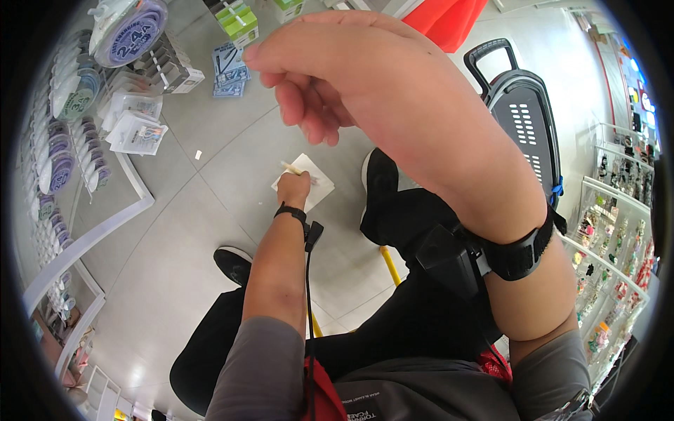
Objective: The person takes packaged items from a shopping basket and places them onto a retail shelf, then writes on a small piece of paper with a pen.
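Observation:
My left hand (294, 188) reaches low toward the tiled floor, its fingers closed at the edge of a white square sheet or flat packet (322, 190). A small beige stick-like item (293, 168), partly blurred, pokes out beside the fingers and appears to be held. A blurred pinkish patch on the white surface cannot be made out. High and close to the camera is my right hand (321, 68), with loosely curled fingers and nothing seen in them. Black straps with small devices circle both forearms.
Packaged charging cables (129, 37) hang on a rack at left. Blue printed packets (229, 73) lie on the floor near green boxes (236, 23). At right stand a black slotted trolley (521, 116) and a white accessory rack (605, 231). Yellow legs (390, 263) show beneath me.

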Available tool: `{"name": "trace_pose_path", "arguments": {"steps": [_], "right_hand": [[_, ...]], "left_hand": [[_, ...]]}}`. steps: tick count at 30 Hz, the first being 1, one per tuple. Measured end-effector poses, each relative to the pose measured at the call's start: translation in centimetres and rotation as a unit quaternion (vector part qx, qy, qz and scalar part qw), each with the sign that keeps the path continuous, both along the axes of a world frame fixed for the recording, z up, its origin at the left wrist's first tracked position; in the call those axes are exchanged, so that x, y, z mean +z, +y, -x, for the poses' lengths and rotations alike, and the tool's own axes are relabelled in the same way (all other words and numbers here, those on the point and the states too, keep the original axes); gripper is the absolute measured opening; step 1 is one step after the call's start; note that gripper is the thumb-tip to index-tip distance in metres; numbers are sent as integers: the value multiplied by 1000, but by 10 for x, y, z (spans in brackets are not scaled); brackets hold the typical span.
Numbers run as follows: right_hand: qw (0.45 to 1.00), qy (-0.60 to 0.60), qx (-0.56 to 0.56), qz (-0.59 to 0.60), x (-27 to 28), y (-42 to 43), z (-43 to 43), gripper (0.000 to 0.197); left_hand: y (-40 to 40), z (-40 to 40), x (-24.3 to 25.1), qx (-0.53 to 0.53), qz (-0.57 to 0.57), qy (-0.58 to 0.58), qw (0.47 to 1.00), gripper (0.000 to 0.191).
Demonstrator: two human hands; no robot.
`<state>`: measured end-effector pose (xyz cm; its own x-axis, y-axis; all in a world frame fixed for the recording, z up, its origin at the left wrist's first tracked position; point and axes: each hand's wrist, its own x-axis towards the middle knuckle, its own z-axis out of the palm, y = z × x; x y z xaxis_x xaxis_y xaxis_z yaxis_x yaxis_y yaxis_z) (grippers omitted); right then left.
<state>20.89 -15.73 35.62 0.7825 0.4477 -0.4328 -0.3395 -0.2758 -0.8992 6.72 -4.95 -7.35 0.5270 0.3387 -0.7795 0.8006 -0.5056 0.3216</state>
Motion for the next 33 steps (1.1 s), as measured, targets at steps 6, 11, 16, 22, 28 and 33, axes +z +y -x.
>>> {"name": "trace_pose_path", "arguments": {"steps": [6, 11, 16, 22, 28, 33], "right_hand": [[842, -518, 140, 65, -40, -8, -4, 7], [833, -520, 160, 101, -22, -11, 7, 8], [863, -465, 173, 94, -16, -10, 10, 9], [912, -366, 174, 72, -6, -8, 9, 13], [976, -165, 134, 36, 15, -4, 10, 20], [987, 154, 27, 35, 44, -6, 8, 25]], "left_hand": [[-9, 16, 5, -4, -63, -30, 998, 47], [-12, 24, -14, -94, -98, -121, 983, 43], [-11, 23, -14, -116, -105, -121, 980, 39], [3, 39, 0, -215, -219, -193, 932, 33], [13, 43, -12, -214, -189, -191, 939, 41], [7, 27, 12, -203, -135, -101, 965, 42]]}}
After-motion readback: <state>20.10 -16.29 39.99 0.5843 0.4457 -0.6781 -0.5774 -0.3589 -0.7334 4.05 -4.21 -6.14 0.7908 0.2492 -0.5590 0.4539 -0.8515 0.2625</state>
